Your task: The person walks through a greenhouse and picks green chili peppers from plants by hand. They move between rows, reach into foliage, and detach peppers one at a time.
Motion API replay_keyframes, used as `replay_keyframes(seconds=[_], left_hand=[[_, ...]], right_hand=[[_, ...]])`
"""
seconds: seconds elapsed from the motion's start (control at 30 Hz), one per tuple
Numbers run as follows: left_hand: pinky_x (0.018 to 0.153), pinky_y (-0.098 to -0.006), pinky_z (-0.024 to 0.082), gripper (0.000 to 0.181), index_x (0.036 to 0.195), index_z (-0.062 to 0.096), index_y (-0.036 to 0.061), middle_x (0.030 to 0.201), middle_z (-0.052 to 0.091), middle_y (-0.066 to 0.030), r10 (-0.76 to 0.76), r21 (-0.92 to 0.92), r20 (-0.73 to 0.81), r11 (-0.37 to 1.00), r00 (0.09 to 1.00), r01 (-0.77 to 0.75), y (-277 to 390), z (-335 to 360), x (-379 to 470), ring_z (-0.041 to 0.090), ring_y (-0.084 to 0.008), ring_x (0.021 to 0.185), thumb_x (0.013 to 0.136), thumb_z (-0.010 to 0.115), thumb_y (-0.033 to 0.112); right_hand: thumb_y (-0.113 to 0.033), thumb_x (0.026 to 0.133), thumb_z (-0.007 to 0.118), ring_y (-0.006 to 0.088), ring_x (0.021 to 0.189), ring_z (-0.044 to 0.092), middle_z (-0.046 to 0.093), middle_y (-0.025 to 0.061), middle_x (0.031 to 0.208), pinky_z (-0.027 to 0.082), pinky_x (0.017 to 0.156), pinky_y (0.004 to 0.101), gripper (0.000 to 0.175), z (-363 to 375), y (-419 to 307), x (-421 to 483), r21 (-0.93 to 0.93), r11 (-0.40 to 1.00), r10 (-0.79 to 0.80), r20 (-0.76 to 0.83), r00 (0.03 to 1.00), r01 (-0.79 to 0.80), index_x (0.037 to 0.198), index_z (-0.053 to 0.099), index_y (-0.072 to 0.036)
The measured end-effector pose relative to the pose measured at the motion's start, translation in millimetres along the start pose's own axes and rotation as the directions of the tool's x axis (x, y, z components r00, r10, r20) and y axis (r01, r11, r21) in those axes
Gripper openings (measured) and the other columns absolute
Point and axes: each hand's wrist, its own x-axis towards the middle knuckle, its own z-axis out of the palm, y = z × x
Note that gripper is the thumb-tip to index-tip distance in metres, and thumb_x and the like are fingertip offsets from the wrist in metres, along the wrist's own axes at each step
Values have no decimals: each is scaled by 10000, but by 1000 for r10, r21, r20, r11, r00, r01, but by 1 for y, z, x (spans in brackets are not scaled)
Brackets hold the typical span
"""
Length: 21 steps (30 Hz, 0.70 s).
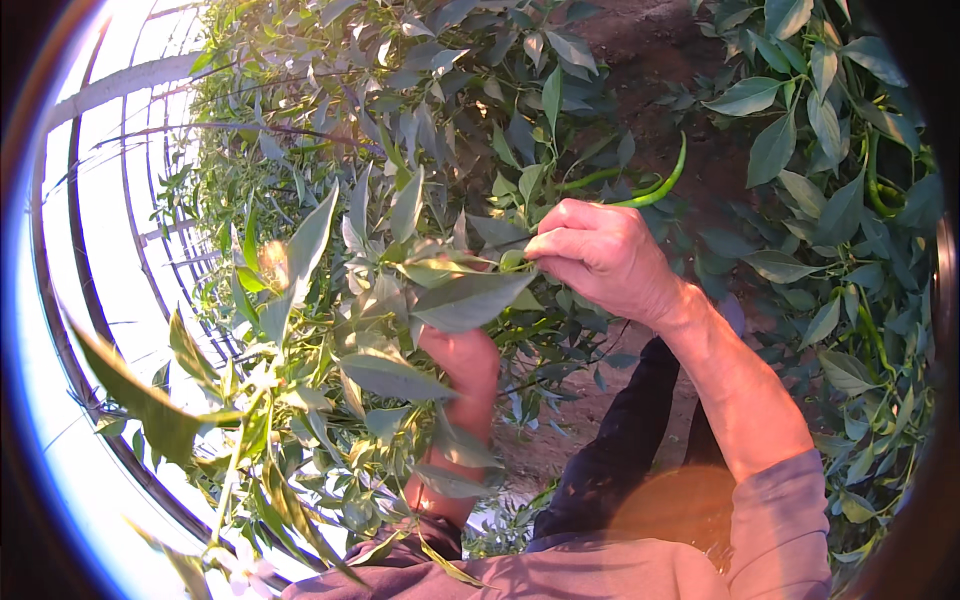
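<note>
My right hand (611, 259) is at the middle of the view, thumb and fingertips pinched together at a thin stem among the pepper plant's leaves. A long curved green chili pepper (667, 186) sticks out past its knuckles, the rest of it covered by the hand. Another green chili pepper (591, 180) shows just beyond, partly behind leaves. My left hand (461, 352) reaches up into the same pepper plant (390, 375). A broad leaf (474, 300) covers its fingers, so what they touch is hidden.
A second row of pepper plants (817, 195) with hanging green peppers (874, 180) stands on the right. Bare soil (645, 45) runs between the rows. Thin dark cords (247, 129) cross the foliage. Curved frame bars (82, 225) rise at the left against bright light. My legs (611, 450) are below.
</note>
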Motion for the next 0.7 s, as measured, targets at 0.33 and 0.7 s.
replay_keyframes(seconds=[0.33, 0.7], left_hand=[[893, -370, 599, 457, 1333, 644, 37, 1161, 744, -93, -322, -277, -27, 912, 946, 302, 4, 8, 54, 724, -216, 1027, 1146, 535, 440], [865, -424, 649, 336, 1307, 667, 30, 1298, 731, -187, 42, -128, 163, 991, 986, -21, -26, -6, 35, 740, -283, 1140, 1147, 545, 299]], right_hand=[[48, 803, 828, 210, 816, 732, 728, 67, 930, 571, 696, 342, 209, -1, 3, 13, 152, 986, 77, -25, 997, -73, 985, 785, -46], [-52, 934, 813, 35, 747, 652, 776, 15, 863, 530, 662, 228, 152, 51, -5, 53, 623, 613, 716, -176, 676, -486, 1050, 795, 44]])
